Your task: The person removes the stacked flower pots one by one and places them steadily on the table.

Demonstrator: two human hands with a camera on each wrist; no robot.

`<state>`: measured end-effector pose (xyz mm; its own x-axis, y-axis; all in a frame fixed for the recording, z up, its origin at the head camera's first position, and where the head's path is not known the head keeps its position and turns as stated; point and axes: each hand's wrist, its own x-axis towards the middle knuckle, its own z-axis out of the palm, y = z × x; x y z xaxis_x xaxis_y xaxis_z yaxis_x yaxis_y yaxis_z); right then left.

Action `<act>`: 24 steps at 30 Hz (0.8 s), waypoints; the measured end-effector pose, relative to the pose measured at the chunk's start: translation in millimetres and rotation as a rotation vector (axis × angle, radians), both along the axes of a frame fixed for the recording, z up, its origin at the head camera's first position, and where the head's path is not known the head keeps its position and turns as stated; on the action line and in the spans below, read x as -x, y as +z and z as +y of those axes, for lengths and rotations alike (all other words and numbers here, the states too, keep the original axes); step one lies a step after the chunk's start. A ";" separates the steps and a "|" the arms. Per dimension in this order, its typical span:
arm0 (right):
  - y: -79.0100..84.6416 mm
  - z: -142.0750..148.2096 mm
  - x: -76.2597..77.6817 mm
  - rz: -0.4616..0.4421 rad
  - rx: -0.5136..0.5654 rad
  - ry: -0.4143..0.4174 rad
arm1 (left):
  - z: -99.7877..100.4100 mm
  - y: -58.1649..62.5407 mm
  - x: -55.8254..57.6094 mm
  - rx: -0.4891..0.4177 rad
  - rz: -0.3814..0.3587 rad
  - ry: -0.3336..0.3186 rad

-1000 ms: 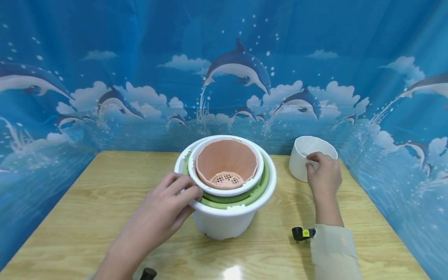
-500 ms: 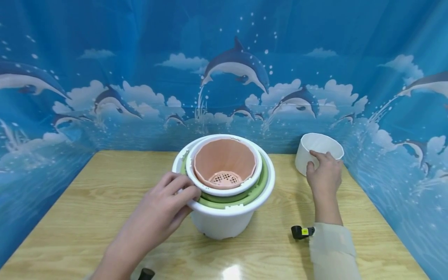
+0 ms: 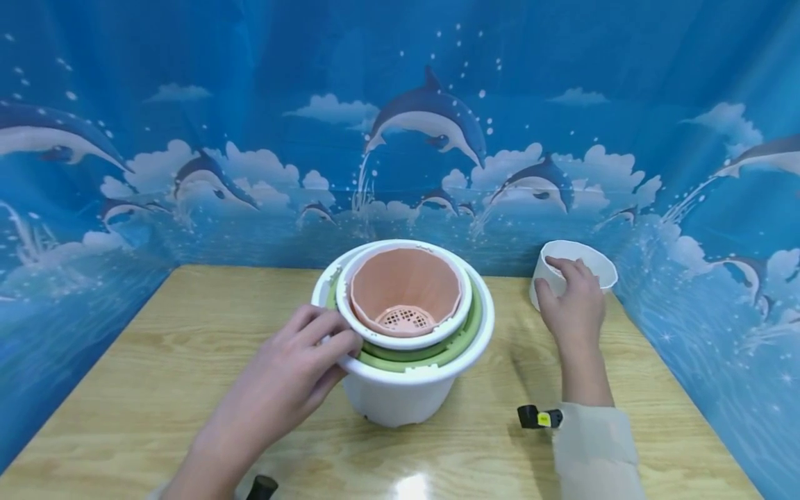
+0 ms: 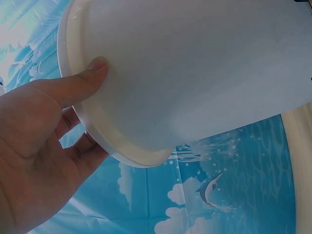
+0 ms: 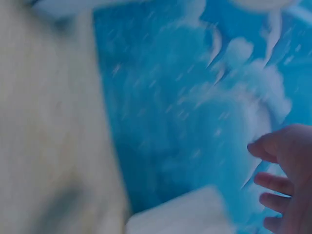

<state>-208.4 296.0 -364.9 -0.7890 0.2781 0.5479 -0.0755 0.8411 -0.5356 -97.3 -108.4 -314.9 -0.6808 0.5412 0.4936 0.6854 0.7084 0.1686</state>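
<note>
My left hand (image 3: pixel 300 361) pinches the rim of a large white plastic flowerpot (image 3: pixel 400 399); in the left wrist view the thumb (image 4: pixel 95 70) presses its outer side. Nested inside it are a green pot (image 3: pixel 406 363), a smaller white pot (image 3: pixel 406 343) and a salmon-coloured pot (image 3: pixel 406 278) with a grid of holes in its base. At the back right stands another white pot (image 3: pixel 542 274). My right hand (image 3: pixel 573 305) hovers in front of it, fingers loosely bent. In the right wrist view this hand is apart from the white pot (image 5: pixel 183 217) and holds nothing.
A wooden table (image 3: pixel 219 333) bears the pots. Blue curtains (image 3: pixel 281 139) printed with dolphins enclose its back and sides. A small black device (image 3: pixel 531 417) sits at my right wrist, and another black device (image 3: pixel 262 486) is near my left wrist.
The single white pot has shifted right and slightly back, and my right hand has let go of its rim. My left hand and the nested pots stay in place.
</note>
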 end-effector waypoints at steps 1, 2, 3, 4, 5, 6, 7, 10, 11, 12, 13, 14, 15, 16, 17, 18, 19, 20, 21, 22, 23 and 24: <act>5.1 -5.8 -2.3 0.040 0.007 0.035 | 0.0 0.0 0.2 0.001 -0.002 0.001; 10.4 -11.8 -4.8 0.078 0.015 0.074 | 0.0 0.2 0.3 0.003 -0.003 0.002; 15.7 -18.0 -7.8 0.112 0.024 0.116 | 0.0 0.3 0.4 0.005 -0.004 0.004; 21.3 -24.6 -11.6 0.141 0.033 0.160 | 0.0 0.3 0.5 0.007 -0.005 0.005; 26.8 -31.2 -15.6 0.169 0.040 0.209 | -0.1 0.4 0.5 0.009 -0.006 0.006; 32.2 -37.8 -20.0 0.195 0.047 0.261 | -0.1 0.5 0.5 0.011 -0.008 0.008; 37.5 -44.3 -24.5 0.221 0.049 0.317 | -0.2 0.6 0.5 0.012 -0.009 0.010; 50.9 -62.8 -38.5 0.284 0.044 0.518 | -0.3 0.6 0.3 0.014 -0.008 0.012; 54.1 -68.6 -43.0 0.301 0.033 0.595 | -0.4 0.6 0.4 0.015 -0.008 0.013; 56.8 -74.3 -47.5 0.311 0.018 0.675 | -0.4 0.5 0.4 0.016 -0.008 0.014; 58.7 -79.9 -52.0 0.314 0.000 0.756 | -0.4 0.5 0.4 0.017 -0.008 0.014; 60.0 -85.0 -56.2 0.308 -0.019 0.833 | -0.3 0.4 0.3 0.018 -0.009 0.013; 61.0 -90.2 -59.9 0.297 -0.044 0.900 | -0.3 0.4 0.3 0.019 -0.010 0.013; 61.7 -95.2 -63.3 0.277 -0.071 0.950 | -0.2 0.5 0.3 0.021 -0.012 0.015; 62.1 -99.8 -66.2 0.251 -0.100 0.988 | -0.2 0.5 0.2 0.022 -0.014 0.015; 62.2 -103.9 -68.2 0.224 -0.131 1.013 | -0.1 0.6 0.1 0.023 -0.016 0.015; 62.1 -107.4 -69.6 0.201 -0.162 1.025 | -0.1 0.7 0.1 0.024 -0.017 0.016; 62.0 -110.2 -70.5 0.182 -0.187 1.027 | -0.1 0.7 0.1 0.024 -0.018 0.016; 61.5 -112.6 -70.9 0.169 -0.209 1.024 | -0.2 0.8 0.1 0.024 -0.018 0.017; 60.8 -114.3 -71.0 0.159 -0.227 1.018 | -0.3 0.8 0.1 0.025 -0.018 0.017; 60.1 -115.7 -70.9 0.161 -0.241 1.013 | -0.4 0.8 0.2 0.024 -0.017 0.016; 59.3 -116.7 -70.5 0.169 -0.250 1.009 | -0.6 0.7 0.2 0.024 -0.016 0.016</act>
<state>-137.9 179.3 -305.6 -0.5002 -0.6010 0.6234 -0.8595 0.4321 -0.2731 -97.5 -108.9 -314.2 -0.6971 0.5420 0.4693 0.6713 0.7232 0.1620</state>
